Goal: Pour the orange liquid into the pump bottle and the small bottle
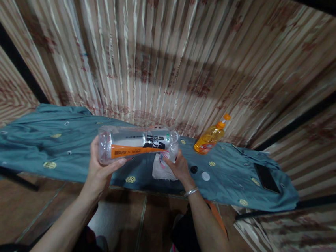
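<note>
My left hand [100, 167] grips the base end of a clear plastic bottle [136, 143] with a black, white and orange label, held sideways above the teal cloth. At the bottle's neck, my right hand [178, 167] is closed on a crumpled white cloth or wipe [162, 167] that hangs below the neck and touches it. A silver bangle sits on my right wrist. Just right of that hand, a small black cap [194, 169] and a white cap [205, 176] lie on the cloth.
A teal cloth [50, 138] with yellow dots covers a low table. An orange-capped bottle of yellow liquid [210, 138] stands at the back right. A dark phone [266, 178] lies on the far right. Striped curtains hang behind; my feet show on the floor below.
</note>
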Tool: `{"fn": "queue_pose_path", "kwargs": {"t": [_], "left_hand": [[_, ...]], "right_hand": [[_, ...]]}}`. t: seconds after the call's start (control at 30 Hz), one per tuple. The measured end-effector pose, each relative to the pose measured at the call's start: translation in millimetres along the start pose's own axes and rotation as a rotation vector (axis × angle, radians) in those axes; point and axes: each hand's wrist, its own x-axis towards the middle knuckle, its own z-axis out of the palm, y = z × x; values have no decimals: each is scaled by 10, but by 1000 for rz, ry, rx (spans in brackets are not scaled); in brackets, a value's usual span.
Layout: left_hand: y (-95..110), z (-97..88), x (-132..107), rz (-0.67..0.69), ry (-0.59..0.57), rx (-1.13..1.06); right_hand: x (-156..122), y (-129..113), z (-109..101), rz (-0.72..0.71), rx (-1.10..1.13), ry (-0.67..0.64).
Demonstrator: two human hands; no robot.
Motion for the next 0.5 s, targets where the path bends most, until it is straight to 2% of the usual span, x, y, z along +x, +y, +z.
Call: {"fn": "queue_pose_path", "kwargs": {"t": [0.5], "left_hand": [[-25,-19,19,1,6,-4]], "right_hand": [[-6,22,9,-22,-16,17]]}}
